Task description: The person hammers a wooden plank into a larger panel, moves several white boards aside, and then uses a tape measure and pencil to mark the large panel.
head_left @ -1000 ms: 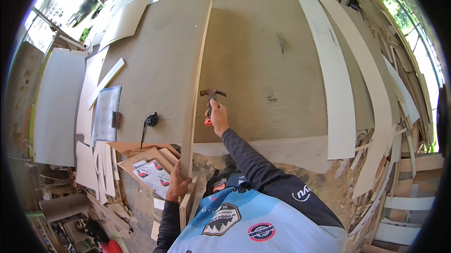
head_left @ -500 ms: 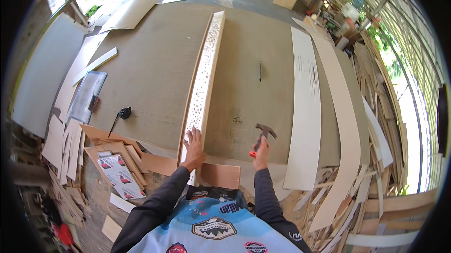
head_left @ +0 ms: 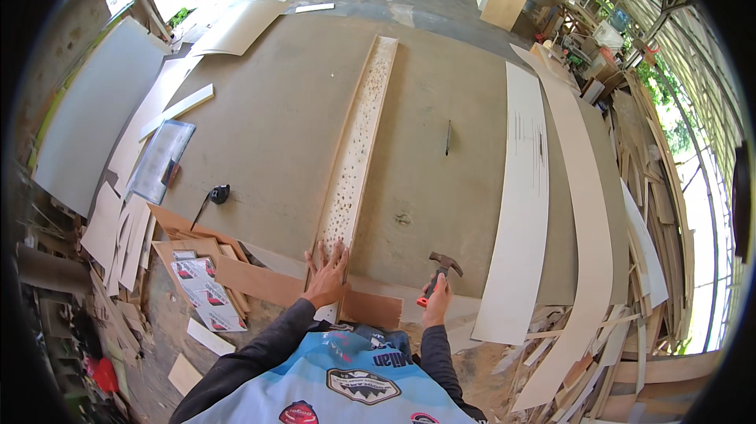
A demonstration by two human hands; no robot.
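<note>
The left hand (head_left: pixel 327 276) lies flat, fingers spread, on the near end of a long speckled board (head_left: pixel 356 148) running away across the big workbench (head_left: pixel 268 133). The right hand (head_left: pixel 436 303) grips a hammer (head_left: pixel 441 270), seemingly red-handled, head up. A pencil (head_left: pixel 448 137) lies farther off.

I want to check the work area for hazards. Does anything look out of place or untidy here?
Yes. Offcuts and scrap boards lie in loose heaps along the left edge, and more strips pile at the right. The long perforated board itself lies flat under the left hand; the right hand holds a hammer.
</note>
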